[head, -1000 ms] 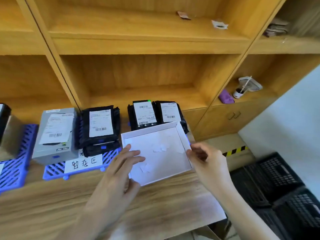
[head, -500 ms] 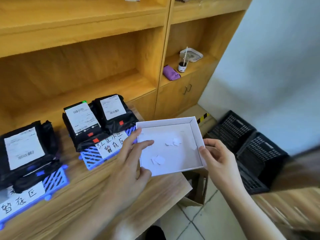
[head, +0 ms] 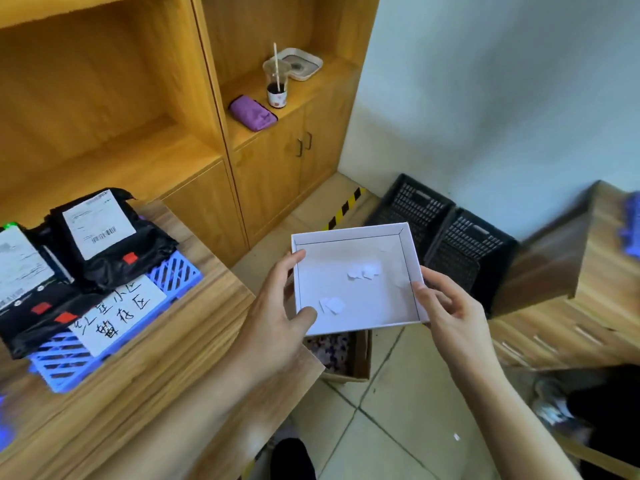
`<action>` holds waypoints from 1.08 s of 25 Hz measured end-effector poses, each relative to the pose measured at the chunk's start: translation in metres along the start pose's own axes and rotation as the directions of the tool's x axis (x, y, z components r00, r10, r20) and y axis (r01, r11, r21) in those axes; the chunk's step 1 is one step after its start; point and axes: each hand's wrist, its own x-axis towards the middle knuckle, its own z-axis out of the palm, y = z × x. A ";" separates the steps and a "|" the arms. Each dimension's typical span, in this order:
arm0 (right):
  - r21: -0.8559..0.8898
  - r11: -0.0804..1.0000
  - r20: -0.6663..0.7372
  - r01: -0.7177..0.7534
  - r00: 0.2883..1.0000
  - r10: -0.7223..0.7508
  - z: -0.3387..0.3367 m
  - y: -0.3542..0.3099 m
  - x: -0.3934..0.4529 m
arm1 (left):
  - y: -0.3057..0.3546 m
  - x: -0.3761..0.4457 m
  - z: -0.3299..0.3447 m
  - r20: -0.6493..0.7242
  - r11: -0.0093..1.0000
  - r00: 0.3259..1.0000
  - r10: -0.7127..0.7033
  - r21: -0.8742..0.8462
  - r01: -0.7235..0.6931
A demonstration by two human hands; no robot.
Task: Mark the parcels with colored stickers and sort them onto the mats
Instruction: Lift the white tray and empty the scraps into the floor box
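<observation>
I hold a shallow white box lid [head: 353, 233] in the air past the table's right end, with several white paper scraps [head: 363, 271] inside. My left hand [head: 277, 313] grips its left edge, thumb inside the rim. My right hand [head: 450, 306] grips its right edge. At the left, black parcels [head: 104, 244] with white shipping labels and red stickers [head: 130, 258] lie on a blue slatted mat [head: 173, 271] that carries a handwritten white sign [head: 117, 313].
The wooden table [head: 156, 375] ends just under my left hand. Below the lid an open cardboard box [head: 346, 355] stands on the tiled floor. Black plastic crates [head: 460, 244] sit against the wall, a second wooden table [head: 588, 289] at right. Wooden shelving [head: 207, 116] behind.
My view has swung right. Both hands have carried the white lid off the table and out over the floor, past the table's right end.
</observation>
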 end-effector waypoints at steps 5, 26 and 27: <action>0.032 0.990 -0.085 -0.134 0.987 0.136 -0.024 0.058 0.029 | -0.027 0.029 0.064 0.029 0.986 0.992 -0.119 -0.111 0.122; -0.486 0.853 0.084 -0.191 0.961 0.263 0.025 0.267 0.147 | -0.258 0.064 0.231 0.059 0.230 0.413 -0.909 -0.755 0.614; -0.500 0.847 0.095 -0.183 0.960 0.264 0.036 0.271 0.151 | -0.271 0.065 0.229 0.074 0.189 0.392 -0.917 -0.786 0.589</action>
